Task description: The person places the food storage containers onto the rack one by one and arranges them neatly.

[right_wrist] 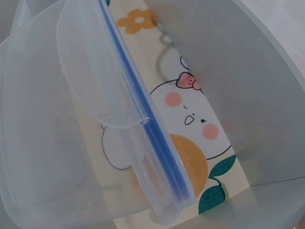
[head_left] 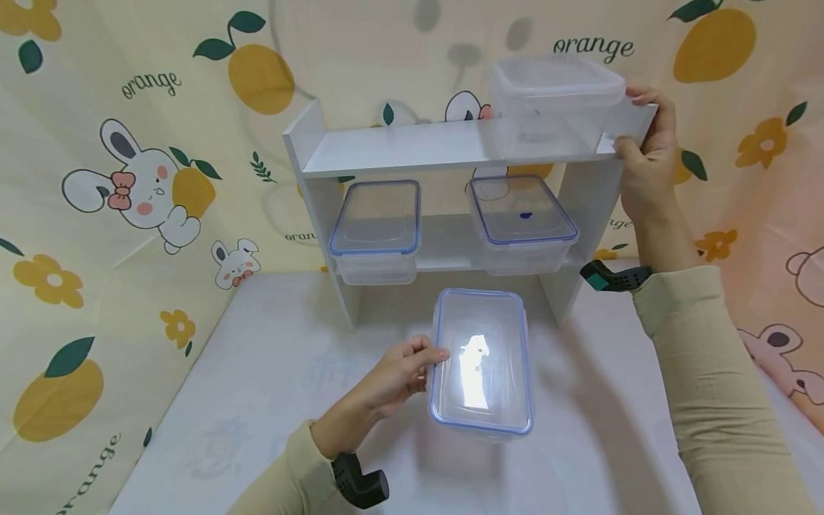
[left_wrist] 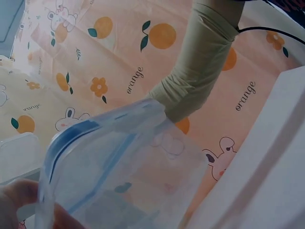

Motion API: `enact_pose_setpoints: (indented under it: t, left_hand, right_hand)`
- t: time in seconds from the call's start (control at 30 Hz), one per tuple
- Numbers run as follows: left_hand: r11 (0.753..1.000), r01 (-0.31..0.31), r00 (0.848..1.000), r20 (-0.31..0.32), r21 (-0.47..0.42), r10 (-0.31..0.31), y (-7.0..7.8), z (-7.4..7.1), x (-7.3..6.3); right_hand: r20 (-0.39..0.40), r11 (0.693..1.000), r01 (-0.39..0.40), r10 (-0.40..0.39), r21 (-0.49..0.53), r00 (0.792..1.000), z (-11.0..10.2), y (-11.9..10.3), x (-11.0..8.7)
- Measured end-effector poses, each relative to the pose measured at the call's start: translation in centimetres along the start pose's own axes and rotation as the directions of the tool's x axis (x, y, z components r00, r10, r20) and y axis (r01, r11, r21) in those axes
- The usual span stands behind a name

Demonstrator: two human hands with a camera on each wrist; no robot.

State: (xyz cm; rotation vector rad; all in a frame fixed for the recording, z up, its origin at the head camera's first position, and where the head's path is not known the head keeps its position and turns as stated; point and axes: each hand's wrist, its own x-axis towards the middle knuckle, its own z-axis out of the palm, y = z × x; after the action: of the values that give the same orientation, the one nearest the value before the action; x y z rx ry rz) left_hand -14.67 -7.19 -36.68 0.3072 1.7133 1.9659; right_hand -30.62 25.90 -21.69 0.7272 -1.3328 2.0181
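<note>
My left hand (head_left: pixel 402 375) pinches the left edge of a clear plastic food container (head_left: pixel 496 372) with a blue-rimmed lid, thumb on top of the lid. This container is in front of the white shelf, over the table, its lid facing up. In the left wrist view, the container (left_wrist: pixel 128 162) is tilted across the picture, with fingertips at its rim. My right hand (head_left: pixel 650 157) grips the right side panel of the white two-tier shelf (head_left: pixel 399 150), close beside a frosted clear container (head_left: pixel 553 114) on the top board.
Two more blue-rimmed containers sit on the lower board, one at left (head_left: pixel 376 222) and one at right (head_left: pixel 524 214). A white table (head_left: pixel 270 400) carries the shelf. Behind hangs a cloth (head_left: pixel 161 286) printed with oranges and rabbits.
</note>
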Motion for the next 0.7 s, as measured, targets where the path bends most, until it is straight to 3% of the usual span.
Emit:
enact_pose_setpoints:
  t: [0.43, 0.7]
  left_hand:
    - [0.995, -0.02, 0.998, -0.061, -0.096, 0.014, 1.9, -0.3, -0.6]
    - [0.996, -0.05, 0.994, -0.096, -0.077, 0.043, 2.9, -0.5, -1.0]
  right_hand:
    - [0.005, 1.0, 0.003, -0.003, -0.001, 1.0, 0.0, 0.0, 0.1]
    - [0.008, 1.0, 0.009, -0.009, -0.006, 1.0, 0.0, 0.0, 0.0]
